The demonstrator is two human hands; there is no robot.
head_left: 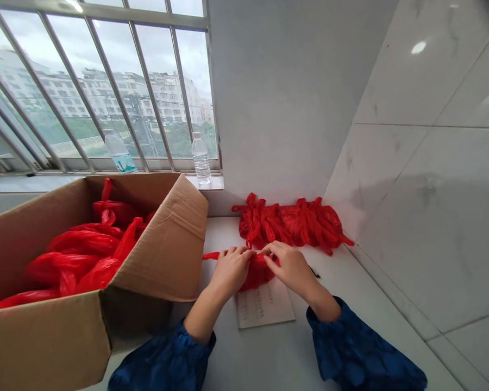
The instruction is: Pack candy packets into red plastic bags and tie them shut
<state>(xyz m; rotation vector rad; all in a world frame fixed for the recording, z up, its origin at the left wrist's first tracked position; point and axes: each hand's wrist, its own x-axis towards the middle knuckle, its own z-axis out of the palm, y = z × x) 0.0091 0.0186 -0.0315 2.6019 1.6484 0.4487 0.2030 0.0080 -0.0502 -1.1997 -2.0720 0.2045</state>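
Note:
A red plastic bag [256,276] lies between my hands, over the far part of a notebook [267,310] with writing on its page. My left hand [233,267] closes its fingers on the bag's upper left side, and a twisted red end sticks out to the left beyond it. On the right side, my right hand [287,265] pinches the top of the same bag with thumb and fingers. Both hands meet near the bag's top edge. A thin dark object [314,272], perhaps a pen, shows partly behind my right hand.
Several knotted red bags [289,220] are lined up against the wall behind my hands. At left stands an open cardboard box [44,331] holding several red bags, its flap [167,244] leaning toward my left hand. Two plastic bottles [201,160] stand on the windowsill.

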